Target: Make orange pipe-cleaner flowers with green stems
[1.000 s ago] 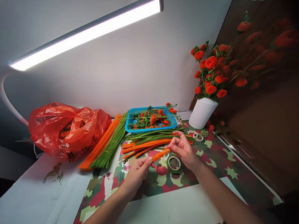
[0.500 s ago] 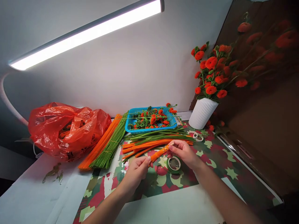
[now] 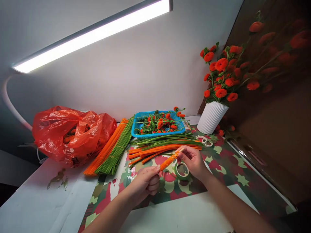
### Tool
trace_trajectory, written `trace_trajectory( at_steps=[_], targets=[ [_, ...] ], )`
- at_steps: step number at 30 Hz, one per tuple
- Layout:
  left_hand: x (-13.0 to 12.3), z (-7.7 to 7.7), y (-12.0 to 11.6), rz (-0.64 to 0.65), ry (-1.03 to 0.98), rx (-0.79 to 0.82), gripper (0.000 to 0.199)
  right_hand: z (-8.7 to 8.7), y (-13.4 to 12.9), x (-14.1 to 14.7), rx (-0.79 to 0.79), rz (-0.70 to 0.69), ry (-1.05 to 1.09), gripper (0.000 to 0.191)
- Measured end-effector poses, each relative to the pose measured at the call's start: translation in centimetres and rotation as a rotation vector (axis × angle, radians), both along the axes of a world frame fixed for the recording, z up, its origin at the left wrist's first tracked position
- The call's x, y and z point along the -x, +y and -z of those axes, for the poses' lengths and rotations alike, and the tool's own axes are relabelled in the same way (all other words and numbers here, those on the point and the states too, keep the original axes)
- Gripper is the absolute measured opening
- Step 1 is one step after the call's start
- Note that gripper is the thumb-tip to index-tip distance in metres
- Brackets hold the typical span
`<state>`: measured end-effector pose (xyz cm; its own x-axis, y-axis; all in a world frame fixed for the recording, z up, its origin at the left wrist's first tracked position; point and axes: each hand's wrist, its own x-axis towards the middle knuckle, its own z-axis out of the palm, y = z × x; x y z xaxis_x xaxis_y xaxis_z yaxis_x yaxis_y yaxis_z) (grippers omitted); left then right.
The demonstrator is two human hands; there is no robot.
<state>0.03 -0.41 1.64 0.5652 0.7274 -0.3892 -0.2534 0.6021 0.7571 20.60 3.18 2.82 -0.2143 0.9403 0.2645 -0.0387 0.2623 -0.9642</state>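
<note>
With left hand (image 3: 147, 181) and right hand (image 3: 193, 160) curled closed, we pinch the orange-wrapped stick (image 3: 167, 162) from both sides, likely for steadiness, short of the far edge of the bench (image 3: 175, 212).

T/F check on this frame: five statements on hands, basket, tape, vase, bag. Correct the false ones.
1. The left hand and right hand both hold the orange-wrapped stick. True.
2. The blue basket holds orange flowers. True.
3. The green tape roll sits inside the blue basket. False: it lies on the patterned cover.
4. The white vase holds a bouquet. True.
5. The red bag is right of the white vase. False: it is on the picture's left side.
</note>
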Motion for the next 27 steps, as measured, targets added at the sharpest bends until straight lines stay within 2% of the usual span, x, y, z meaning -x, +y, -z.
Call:
trace_trajectory(
  at_steps=[5, 10, 14, 18, 22, 27],
  targets=[
    [0.1, 0.0, -0.1, 0.117, -0.122, 0.114, 0.041, 0.1, -0.5, -0.1, -0.046, 0.017, -0.021, 0.027],
    [0.2, 0.0, -0.2, 0.180, -0.175, 0.189, 0.035, 0.3, -0.8, -0.1, -0.087, 0.036, -0.003, 0.026],
    [0.1, 0.0, -0.3, 0.116, -0.135, 0.082, 0.034, 0.0, -0.7, -0.2, -0.073, 0.019, -0.003, 0.025],
    [0.1, 0.0, -0.1, 0.035, -0.064, -0.052, 0.036, -0.5, -0.6, -0.4, -0.020, -0.054, -0.002, 0.025],
    [0.1, 0.0, -0.1, 0.014, -0.022, -0.103, 0.036, -0.5, -0.8, 0.1, 0.068, -0.160, 0.036, 0.023],
    [0.0, -0.4, -0.2, -0.038, 0.031, -0.134, 0.041, 0.3, -0.9, 0.9, 0.171, -0.204, 0.082, 0.027]
  ],
)
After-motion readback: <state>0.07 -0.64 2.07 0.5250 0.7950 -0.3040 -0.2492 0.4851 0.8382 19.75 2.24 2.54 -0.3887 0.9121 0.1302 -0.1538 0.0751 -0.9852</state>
